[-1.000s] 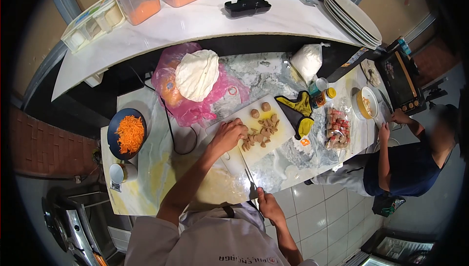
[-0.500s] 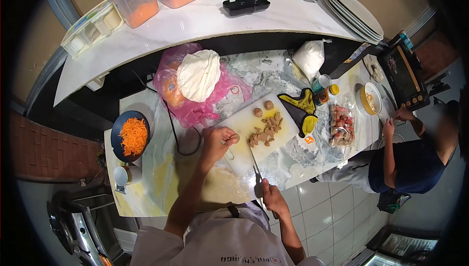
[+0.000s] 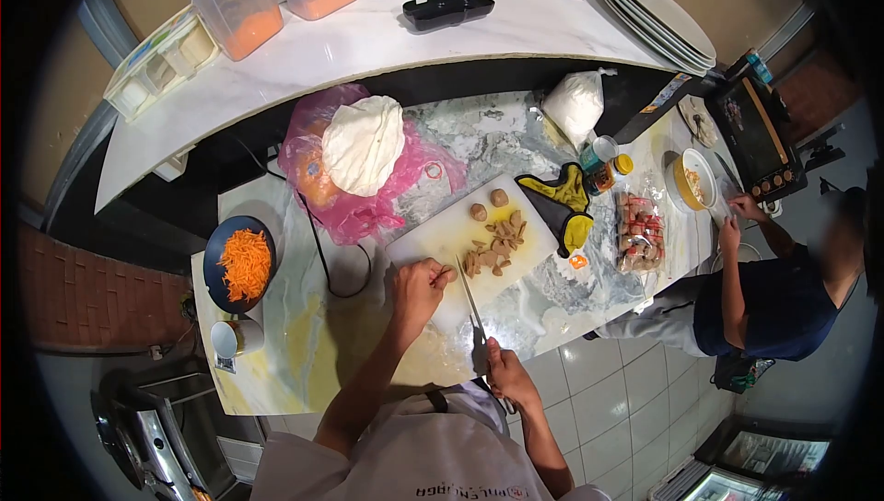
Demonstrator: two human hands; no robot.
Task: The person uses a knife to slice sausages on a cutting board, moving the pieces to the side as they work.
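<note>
On the white cutting board (image 3: 433, 248) lie sliced brown meatballs (image 3: 497, 248), with two whole meatballs (image 3: 488, 204) behind them. My left hand (image 3: 421, 297) is closed at the board's left part, its fingertips on a small brown piece of meatball (image 3: 448, 274). My right hand (image 3: 509, 374) grips the handle of a knife (image 3: 474, 309) at the front of the board. The blade points away from me, its tip between the held piece and the slices.
Shredded carrot fills a dark plate (image 3: 214, 266) at left, near a white cup (image 3: 226, 339). Behind the board sits a pink plastic bag (image 3: 419, 174). A yellow-black glove (image 3: 562, 206), jars (image 3: 603, 172) and a packet (image 3: 640, 232) stand right. A co-worker (image 3: 769, 289) works beyond.
My left hand has come down and right toward the knife, with the brown piece now showing at its fingertips. The knife tip has shifted slightly up and left. The view has moved a little.
</note>
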